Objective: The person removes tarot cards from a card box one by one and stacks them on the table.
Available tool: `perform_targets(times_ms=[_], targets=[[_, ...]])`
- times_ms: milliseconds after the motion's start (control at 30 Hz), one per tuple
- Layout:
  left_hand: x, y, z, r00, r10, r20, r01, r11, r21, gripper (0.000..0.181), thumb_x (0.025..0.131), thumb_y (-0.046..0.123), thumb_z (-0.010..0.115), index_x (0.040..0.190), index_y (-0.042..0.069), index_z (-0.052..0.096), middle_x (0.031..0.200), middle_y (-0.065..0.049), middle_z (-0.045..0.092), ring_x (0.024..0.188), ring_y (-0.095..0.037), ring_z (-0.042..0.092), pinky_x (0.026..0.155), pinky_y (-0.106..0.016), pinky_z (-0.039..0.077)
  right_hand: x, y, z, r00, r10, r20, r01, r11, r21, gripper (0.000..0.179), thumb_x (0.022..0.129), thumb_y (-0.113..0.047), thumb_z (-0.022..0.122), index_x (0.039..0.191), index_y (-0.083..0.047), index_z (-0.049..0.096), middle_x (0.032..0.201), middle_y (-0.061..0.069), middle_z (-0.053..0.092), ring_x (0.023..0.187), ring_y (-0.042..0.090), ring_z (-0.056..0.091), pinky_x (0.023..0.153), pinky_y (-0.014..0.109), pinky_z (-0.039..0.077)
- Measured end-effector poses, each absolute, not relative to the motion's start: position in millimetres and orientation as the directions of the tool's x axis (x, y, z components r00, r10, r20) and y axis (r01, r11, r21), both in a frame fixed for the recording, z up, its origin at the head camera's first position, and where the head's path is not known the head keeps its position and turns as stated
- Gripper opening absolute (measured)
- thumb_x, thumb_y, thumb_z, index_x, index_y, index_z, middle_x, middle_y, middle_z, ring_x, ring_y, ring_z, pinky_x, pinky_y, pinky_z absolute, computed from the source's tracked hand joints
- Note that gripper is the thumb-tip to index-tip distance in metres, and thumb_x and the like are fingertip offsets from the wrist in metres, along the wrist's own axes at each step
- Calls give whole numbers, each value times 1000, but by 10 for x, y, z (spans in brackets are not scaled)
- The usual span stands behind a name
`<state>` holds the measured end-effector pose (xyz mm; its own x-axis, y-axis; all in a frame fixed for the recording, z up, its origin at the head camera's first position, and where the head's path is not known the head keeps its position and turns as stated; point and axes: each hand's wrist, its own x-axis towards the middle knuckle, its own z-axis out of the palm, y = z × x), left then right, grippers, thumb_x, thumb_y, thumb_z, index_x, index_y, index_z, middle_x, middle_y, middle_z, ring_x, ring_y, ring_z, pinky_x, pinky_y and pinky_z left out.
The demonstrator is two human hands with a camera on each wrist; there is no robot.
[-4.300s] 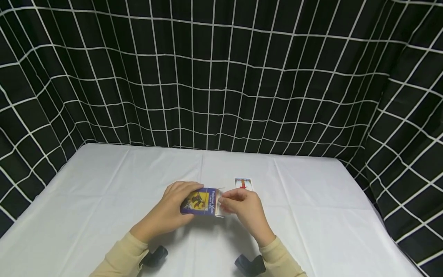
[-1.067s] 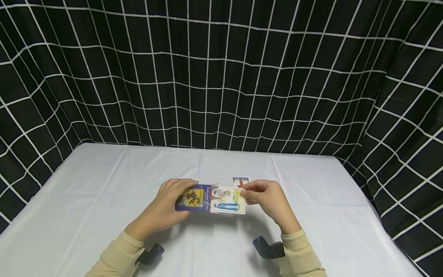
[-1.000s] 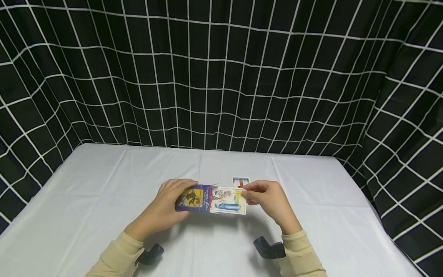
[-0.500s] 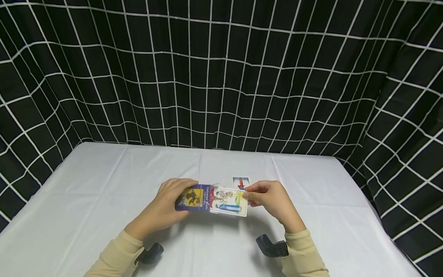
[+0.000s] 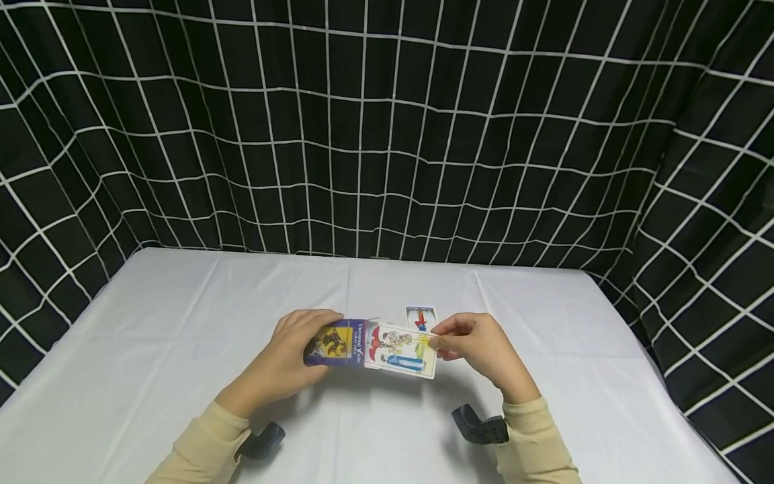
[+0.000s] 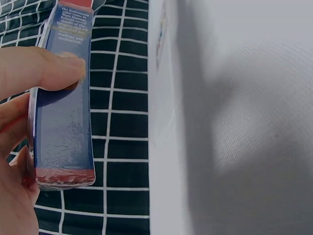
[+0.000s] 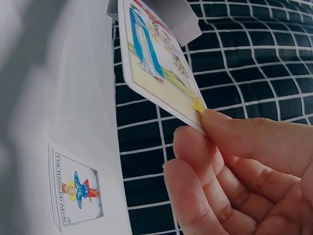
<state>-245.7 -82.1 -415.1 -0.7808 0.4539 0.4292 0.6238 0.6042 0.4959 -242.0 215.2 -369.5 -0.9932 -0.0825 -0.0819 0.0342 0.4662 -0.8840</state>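
Above the table, my left hand point(image 5: 287, 356) grips a blue tarot card box point(image 5: 334, 341) lying sideways, its mouth facing right. In the left wrist view, the thumb presses on the box's narrow printed side point(image 6: 63, 127). A tarot card point(image 5: 402, 351) with a blue-robed figure sticks out of the mouth, its left end right at the opening. My right hand point(image 5: 480, 349) pinches this card's outer corner between thumb and forefinger. In the right wrist view a white box flap point(image 7: 181, 22) shows behind the card. The Hanged Man card point(image 7: 80, 191) lies face up on the table beyond the right hand.
A white cloth covers the table point(image 5: 199, 323). Black curtains point(image 5: 375, 134) with a white grid stand behind it and at both sides. Dark wrist-worn devices point(image 5: 480, 425) hang below both sleeves.
Over the past few seconds the right hand has moved right, drawing the card out of the box. In the last half second the card has slid slightly further right. The left hand stays nearly still.
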Motion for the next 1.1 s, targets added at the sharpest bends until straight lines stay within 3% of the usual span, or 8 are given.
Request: perform_targets(times_ms=[400,1100], targets=[[-2447,-819,-4150,-789,448,420,613,611,500,72,64,10,76,131,18,49,130,3,53,119,-19,42,105,-43,26,-2410,2213,-3700,-984,-136,-117,36,489,-872,19,77,-6,69,89,8,64,76,10,68,62,16,65,63,33,57],[-2453,-831,-4112,-798,437,415,602,616,508,71,65,11,76,131,17,49,130,2,53,118,-19,42,105,-44,26,-2427,2332,-3643,-988,-96,-124,79,377,-923,22,79,0,66,94,14,60,72,8,67,63,14,65,65,30,57]])
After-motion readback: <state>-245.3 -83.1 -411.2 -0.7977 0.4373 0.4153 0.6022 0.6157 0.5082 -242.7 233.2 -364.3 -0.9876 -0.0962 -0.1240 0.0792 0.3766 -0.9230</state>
